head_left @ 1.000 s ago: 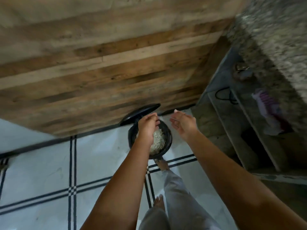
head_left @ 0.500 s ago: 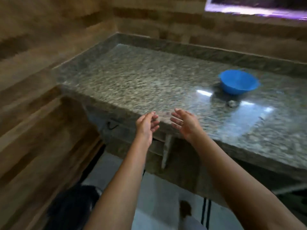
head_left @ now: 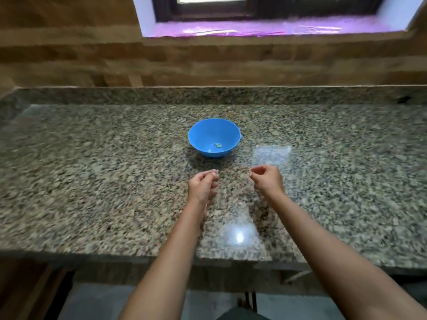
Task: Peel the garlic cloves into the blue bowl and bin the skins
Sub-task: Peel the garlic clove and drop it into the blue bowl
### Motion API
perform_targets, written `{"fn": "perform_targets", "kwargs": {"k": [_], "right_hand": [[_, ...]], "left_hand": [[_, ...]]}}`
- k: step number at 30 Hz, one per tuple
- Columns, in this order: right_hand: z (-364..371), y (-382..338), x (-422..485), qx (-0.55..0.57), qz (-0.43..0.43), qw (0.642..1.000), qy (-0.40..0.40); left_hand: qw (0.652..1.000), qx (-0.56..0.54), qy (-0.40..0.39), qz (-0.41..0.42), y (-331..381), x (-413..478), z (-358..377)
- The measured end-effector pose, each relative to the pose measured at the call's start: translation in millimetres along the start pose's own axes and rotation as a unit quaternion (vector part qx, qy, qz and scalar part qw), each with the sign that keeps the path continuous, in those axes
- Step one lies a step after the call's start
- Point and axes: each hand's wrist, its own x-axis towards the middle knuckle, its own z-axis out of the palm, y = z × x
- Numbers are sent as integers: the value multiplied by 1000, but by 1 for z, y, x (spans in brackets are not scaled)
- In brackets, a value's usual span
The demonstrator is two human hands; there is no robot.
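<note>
A few peeled cloves (head_left: 217, 145) lay in the blue bowl (head_left: 205, 132), far on the counter (head_left: 92, 181). The left hand (head_left: 202, 185) and right hand (head_left: 268, 179) hung nearer, fingers curled. I could not tell if they pinched anything. No skins showed, so the job looked almost done.

- Dim interior. Daylight comes in through the window (head_left: 265, 10) at top centre; the sill (head_left: 254, 31) below it is blown out with a purple-pink cast.
- Two pale glare patches on the granite counter (head_left: 92, 181): one right of centre, a brighter one at lower centre.
- Soft shadow in front of the blue bowl (head_left: 213, 137).
- Motion blur throughout, heaviest on the wooden wall (head_left: 208, 63) and at the frame edges.
- Wide-angle bowing at the sides.
</note>
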Motion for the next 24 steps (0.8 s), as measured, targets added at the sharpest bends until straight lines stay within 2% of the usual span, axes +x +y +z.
{"fn": "perform_targets", "kwargs": {"k": [6,12,14,19,24], "right_hand": [[-10,13,22,-152,-43,986,-51],[-8,12,20,-158,-29,984,-72],[-7,1,20,-122,-49,989,-65],[12,-56,32,54,-86,993,-56],[35,-89,53,111,-83,989,-42]], "left_hand": [[1000,21,16,3,-11,18,17],[999,31,20,3,-18,28,14],[999,36,26,12,-17,32,11],[997,31,53,37,-12,42,3],[985,141,46,82,-10,58,-4]]}}
